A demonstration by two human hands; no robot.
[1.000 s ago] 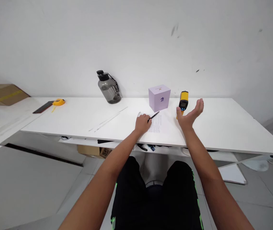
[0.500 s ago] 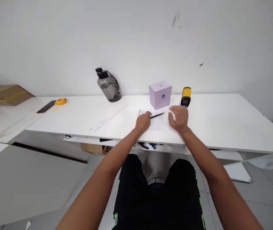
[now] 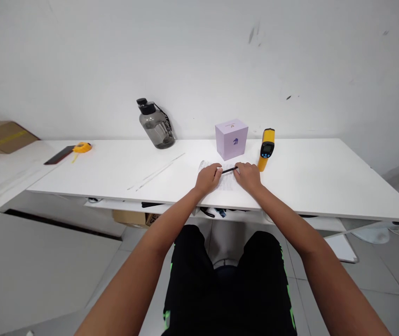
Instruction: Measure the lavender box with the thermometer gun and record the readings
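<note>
A black pen spans the gap between my two hands, above a sheet of paper with writing on the white table. Closed fingers of my left hand grip one end of it and rest over the paper's left side. At the other end, my right hand pinches the tip between thumb and fingers. Just behind the paper stands a lilac box with a dark blue emblem. A yellow and black infrared thermometer stands upright just right of my right hand.
A grey water bottle with a black cap leans against the wall. Farther left on the white table lie a yellow tape measure and a dark flat object. A cardboard box sits at far left; a shelf runs below.
My right hand has moved left from beside the thermometer and closed on the pen's free end. My left hand keeps its grip. The view has shifted slightly.
</note>
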